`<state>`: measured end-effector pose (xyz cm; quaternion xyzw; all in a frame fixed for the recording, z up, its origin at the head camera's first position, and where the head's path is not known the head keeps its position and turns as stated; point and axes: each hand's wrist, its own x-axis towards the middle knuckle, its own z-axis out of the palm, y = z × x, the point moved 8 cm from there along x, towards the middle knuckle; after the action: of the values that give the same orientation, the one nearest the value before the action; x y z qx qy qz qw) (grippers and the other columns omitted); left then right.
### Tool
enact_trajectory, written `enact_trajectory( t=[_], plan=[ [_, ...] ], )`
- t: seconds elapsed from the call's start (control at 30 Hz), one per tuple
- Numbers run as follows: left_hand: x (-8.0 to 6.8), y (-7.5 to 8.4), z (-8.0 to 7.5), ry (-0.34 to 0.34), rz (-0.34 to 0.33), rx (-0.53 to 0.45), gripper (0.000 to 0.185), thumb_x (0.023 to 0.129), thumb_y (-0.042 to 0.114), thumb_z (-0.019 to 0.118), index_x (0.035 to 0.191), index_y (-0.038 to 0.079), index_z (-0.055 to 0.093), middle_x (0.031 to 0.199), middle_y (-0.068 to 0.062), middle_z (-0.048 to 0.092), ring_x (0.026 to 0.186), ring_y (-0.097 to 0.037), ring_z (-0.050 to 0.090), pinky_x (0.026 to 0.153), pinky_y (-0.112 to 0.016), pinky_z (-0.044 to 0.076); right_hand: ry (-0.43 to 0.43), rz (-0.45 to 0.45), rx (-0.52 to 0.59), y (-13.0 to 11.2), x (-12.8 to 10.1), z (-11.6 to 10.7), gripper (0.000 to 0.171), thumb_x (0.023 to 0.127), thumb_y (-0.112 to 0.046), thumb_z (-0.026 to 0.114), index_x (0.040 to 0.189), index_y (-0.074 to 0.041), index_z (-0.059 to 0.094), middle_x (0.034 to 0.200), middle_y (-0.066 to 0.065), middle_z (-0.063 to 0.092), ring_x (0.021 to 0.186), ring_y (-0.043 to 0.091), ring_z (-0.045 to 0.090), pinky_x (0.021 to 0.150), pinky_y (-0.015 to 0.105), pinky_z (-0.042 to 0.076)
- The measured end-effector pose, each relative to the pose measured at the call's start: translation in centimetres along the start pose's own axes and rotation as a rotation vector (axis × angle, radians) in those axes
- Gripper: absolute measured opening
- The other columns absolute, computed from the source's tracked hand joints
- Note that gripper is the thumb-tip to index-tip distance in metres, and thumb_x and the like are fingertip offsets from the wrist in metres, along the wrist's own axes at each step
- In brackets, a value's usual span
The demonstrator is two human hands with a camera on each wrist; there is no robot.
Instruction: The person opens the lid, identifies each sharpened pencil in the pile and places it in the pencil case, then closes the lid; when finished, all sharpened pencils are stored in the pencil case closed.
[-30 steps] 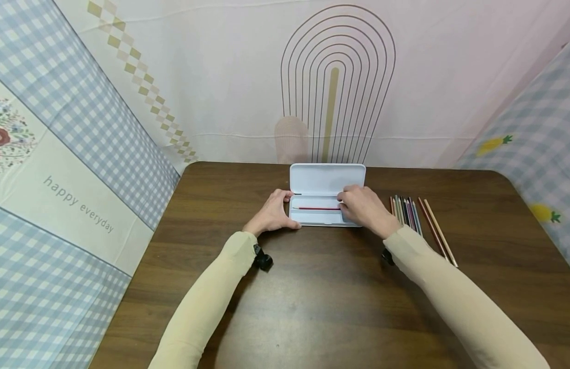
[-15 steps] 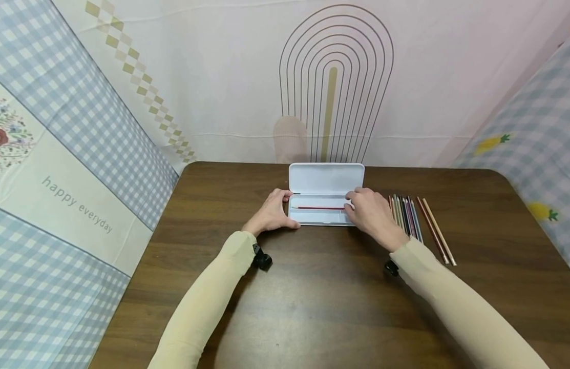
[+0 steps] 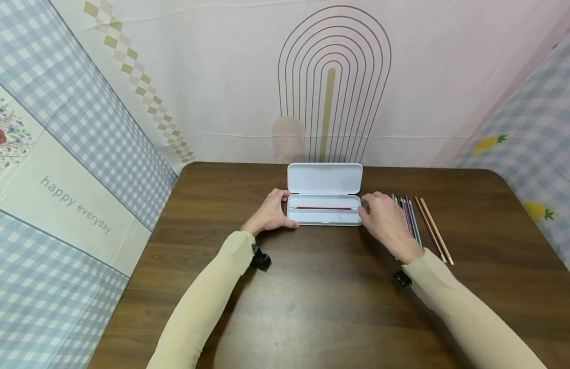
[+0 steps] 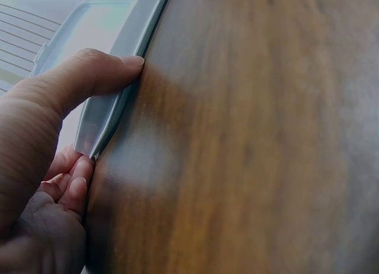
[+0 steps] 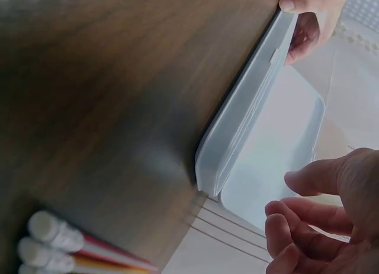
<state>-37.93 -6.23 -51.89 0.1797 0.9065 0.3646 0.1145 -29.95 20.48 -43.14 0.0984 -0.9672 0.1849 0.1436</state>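
My left hand (image 3: 272, 212) steadies the open pencil case (image 3: 324, 215) by its left end; my right hand (image 3: 385, 221), fingers loose and empty, hovers right of the case beside the loose pencils (image 3: 420, 221), where I should pinch one cleanly.

I saw the dark wooden table (image 3: 321, 297) carrying an open white plastic pencil case (image 3: 324, 195) and a row of coloured pencils (image 3: 420, 220).

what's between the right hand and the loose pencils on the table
Nothing visible. The right hand sits at the right end of the open case, and the pencils lie on bare table just to its right, partly hidden behind the hand. The left hand holds the case's left end, clear of that path.
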Motion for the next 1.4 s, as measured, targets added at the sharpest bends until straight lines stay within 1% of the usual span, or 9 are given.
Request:
enact_trajectory(
  t=[0.2,0.33,0.47,0.53,0.7,0.77,1.03,1.3,1.4],
  plan=[
    [0.0,-0.1,0.1,-0.004,-0.003,0.003,0.090,0.075,0.027,0.097,0.150,0.003,0.053,0.147,-0.017,0.053,0.139,-0.032,0.051,0.123,-0.045,0.045,0.034,0.036,0.005,1.3,-1.2,-1.0,0.021,0.097,-0.006,0.070,0.110,0.007,0.078,0.098,0.025,0.077,0.082,0.040,0.073,0.070,0.056,0.059],
    [0.0,-0.1,0.2,-0.004,-0.007,0.003,0.090,0.075,0.027,0.097,0.149,0.003,0.053,0.147,-0.017,0.053,0.139,-0.031,0.051,0.123,-0.045,0.045,0.035,0.071,0.006,2.4,-2.0,-1.7,0.017,0.096,-0.006,0.070,0.106,0.006,0.078,0.097,0.026,0.078,0.083,0.042,0.073,0.070,0.058,0.058],
    [0.0,-0.1,0.2,-0.001,-0.006,0.002,0.090,0.075,0.027,0.097,0.150,0.003,0.053,0.147,-0.017,0.054,0.139,-0.031,0.051,0.123,-0.045,0.045,0.035,0.109,0.013,3.9,-2.8,-2.4,0.014,0.096,-0.005,0.069,0.099,0.004,0.078,0.086,0.022,0.076,0.071,0.036,0.067,0.059,0.049,0.051],
    [0.0,0.0,0.2,-0.002,-0.005,0.001,0.090,0.075,0.027,0.097,0.150,0.003,0.053,0.147,-0.017,0.053,0.139,-0.031,0.051,0.123,-0.045,0.045,0.033,0.136,0.014,4.7,-3.2,-2.7,0.013,0.095,-0.005,0.066,0.094,0.002,0.077,0.079,0.019,0.073,0.065,0.032,0.061,0.055,0.044,0.045],
    [-0.1,0.0,0.2,-0.005,-0.007,0.004,0.090,0.075,0.027,0.097,0.150,0.003,0.052,0.147,-0.017,0.053,0.139,-0.031,0.051,0.124,-0.045,0.044,-0.010,0.209,0.021,6.5,-4.4,-2.7,0.020,0.098,-0.008,0.065,0.103,0.005,0.079,0.084,0.023,0.076,0.061,0.027,0.058,0.052,0.035,0.040],
    [-0.1,0.0,0.1,-0.004,-0.009,0.002,0.091,0.075,0.026,0.097,0.150,0.002,0.052,0.147,-0.017,0.053,0.139,-0.032,0.051,0.124,-0.046,0.044,-0.026,0.234,0.029,7.2,-4.9,-2.6,0.022,0.099,-0.009,0.066,0.109,0.006,0.079,0.089,0.024,0.078,0.062,0.027,0.059,0.052,0.034,0.041],
    [-0.2,0.0,0.1,-0.002,-0.008,-0.004,0.091,0.075,0.026,0.097,0.150,0.002,0.052,0.147,-0.017,0.053,0.139,-0.032,0.051,0.124,-0.046,0.044,-0.042,0.291,0.017,9.2,-6.8,-2.7,0.024,0.100,-0.011,0.064,0.108,0.006,0.078,0.093,0.026,0.077,0.064,0.030,0.061,0.051,0.035,0.042],
    [-0.1,-0.1,0.1,-0.004,-0.010,-0.010,0.091,0.075,0.026,0.097,0.150,0.002,0.052,0.147,-0.018,0.053,0.139,-0.032,0.051,0.124,-0.047,0.044,-0.106,0.338,0.036,11.2,-8.1,-2.6,0.023,0.099,-0.011,0.063,0.102,0.007,0.078,0.084,0.022,0.075,0.063,0.028,0.060,0.051,0.034,0.041],
    [-0.1,-0.1,0.1,-0.003,-0.010,-0.011,0.091,0.075,0.027,0.097,0.151,0.002,0.052,0.147,-0.018,0.053,0.139,-0.032,0.051,0.124,-0.047,0.044,-0.113,0.347,0.039,11.6,-8.3,-2.6,0.022,0.098,-0.009,0.061,0.096,0.005,0.078,0.078,0.018,0.072,0.061,0.026,0.059,0.051,0.034,0.040]
  ],
)
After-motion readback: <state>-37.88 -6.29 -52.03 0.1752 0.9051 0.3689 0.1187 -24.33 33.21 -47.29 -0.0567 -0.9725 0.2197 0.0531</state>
